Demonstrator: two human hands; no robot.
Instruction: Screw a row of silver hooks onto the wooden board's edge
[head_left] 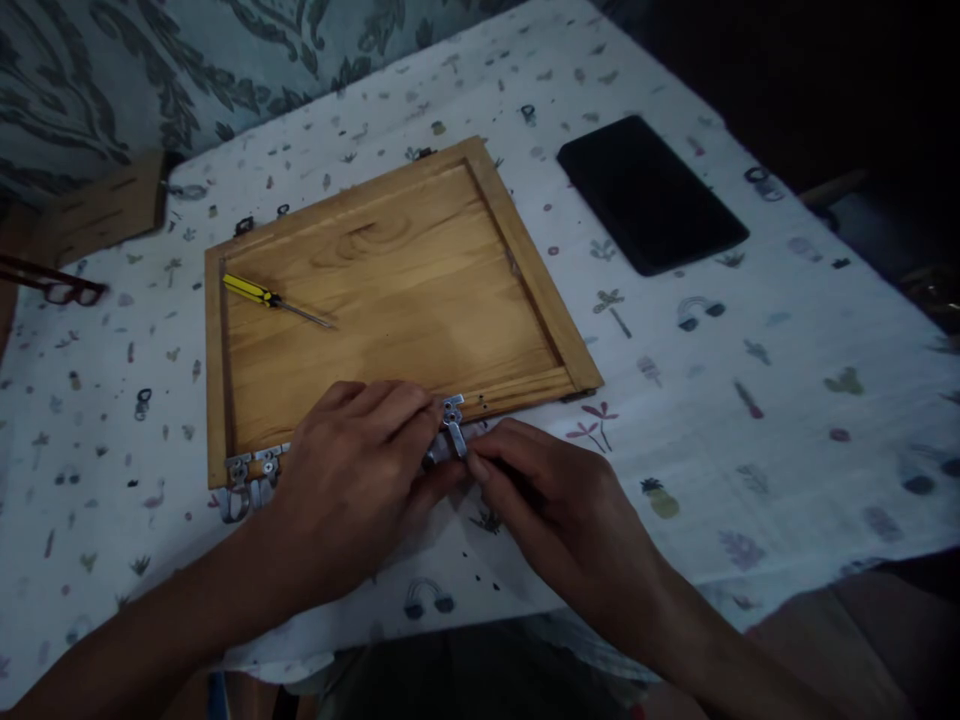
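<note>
A wooden frame with a recessed panel [390, 290] lies on the table, its near edge toward me. Along that edge are several small silvery metal hooks [236, 485], fixed at the left end and partly covered by my left hand. My left hand [352, 470] is closed over the near edge, its fingertips against another metal hook [454, 420]. My right hand [559, 490] pinches at the lower end of the same hook. To its right, two small holes [482, 402] show in the wood. A yellow-handled screwdriver [255, 290] rests on the panel at the left.
The tablecloth [675, 400] is white with small printed figures. A dark tablet-like slab [652, 195] lies to the right of the frame. Red-framed glasses [71, 290] and a brown board [105, 205] are at the left. A patterned cloth surface [187, 70] stands behind the table.
</note>
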